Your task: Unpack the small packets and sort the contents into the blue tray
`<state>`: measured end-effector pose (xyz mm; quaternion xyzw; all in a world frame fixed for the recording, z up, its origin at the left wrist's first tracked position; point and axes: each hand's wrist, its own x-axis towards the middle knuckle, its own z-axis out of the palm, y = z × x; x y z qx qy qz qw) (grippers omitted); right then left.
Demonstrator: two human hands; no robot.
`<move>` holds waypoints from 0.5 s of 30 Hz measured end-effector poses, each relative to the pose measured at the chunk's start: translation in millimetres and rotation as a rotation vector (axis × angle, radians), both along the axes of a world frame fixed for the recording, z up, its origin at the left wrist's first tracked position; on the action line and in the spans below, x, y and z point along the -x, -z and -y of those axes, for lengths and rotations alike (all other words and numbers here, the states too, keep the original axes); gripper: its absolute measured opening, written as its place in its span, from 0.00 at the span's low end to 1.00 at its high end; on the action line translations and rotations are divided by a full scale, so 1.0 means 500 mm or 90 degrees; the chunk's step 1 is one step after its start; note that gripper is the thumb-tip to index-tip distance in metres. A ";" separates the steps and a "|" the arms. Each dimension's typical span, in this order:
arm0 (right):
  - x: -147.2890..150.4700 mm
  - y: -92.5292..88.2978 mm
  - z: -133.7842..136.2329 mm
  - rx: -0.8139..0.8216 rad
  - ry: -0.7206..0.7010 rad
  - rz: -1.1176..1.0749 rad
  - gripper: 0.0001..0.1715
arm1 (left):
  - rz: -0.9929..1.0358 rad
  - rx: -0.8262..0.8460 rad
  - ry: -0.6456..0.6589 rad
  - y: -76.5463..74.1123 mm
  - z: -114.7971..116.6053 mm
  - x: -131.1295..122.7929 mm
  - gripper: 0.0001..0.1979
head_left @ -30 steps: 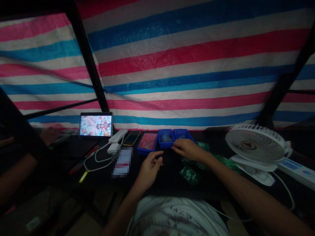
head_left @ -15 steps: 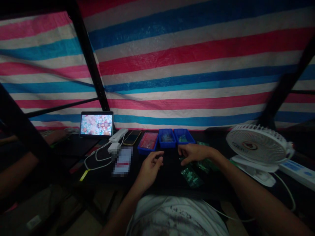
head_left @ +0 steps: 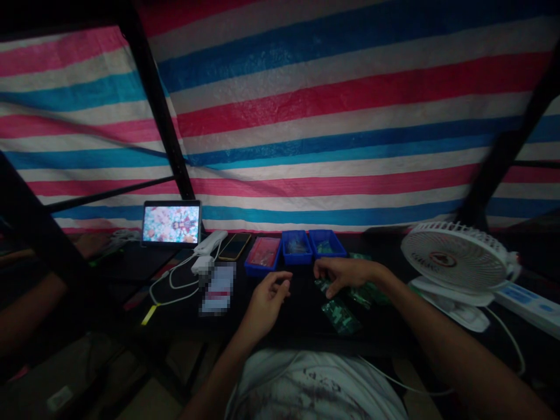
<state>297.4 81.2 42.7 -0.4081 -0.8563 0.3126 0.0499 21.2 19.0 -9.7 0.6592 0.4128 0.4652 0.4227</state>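
Note:
My right hand is bent over the black table, with its fingers and thumb closed about a small green plastic packet that shows partly beneath them. Just below it lies another shiny green packet. More green packets are spread under and behind my right wrist. My left hand hovers or rests at the left, fingers loosely curved and thumb apart, with nothing visible in it. Beyond both hands stand three blue trays: one with a red bag, a middle one and a right one with green pieces.
A white fan stands at the right beside a white power strip. On the left are a lit tablet, a phone, a white charger with cables and a blurred-out slip. Another person's arm shows far left.
My right hand has shifted slightly left and down, and more of the green packet under its fingers shows. My left hand stays nearly still.

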 end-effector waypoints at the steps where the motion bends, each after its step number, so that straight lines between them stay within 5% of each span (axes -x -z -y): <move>1: 0.002 0.003 -0.001 -0.001 0.008 0.003 0.31 | 0.000 0.000 0.000 0.000 0.000 0.000 0.17; 7: 0.019 0.012 -0.004 -0.025 0.009 -0.019 0.19 | 0.002 -0.014 -0.014 0.000 -0.001 -0.001 0.17; 15: 0.039 0.000 0.010 -0.083 0.012 -0.113 0.17 | 0.006 -0.036 -0.034 0.007 -0.008 0.001 0.13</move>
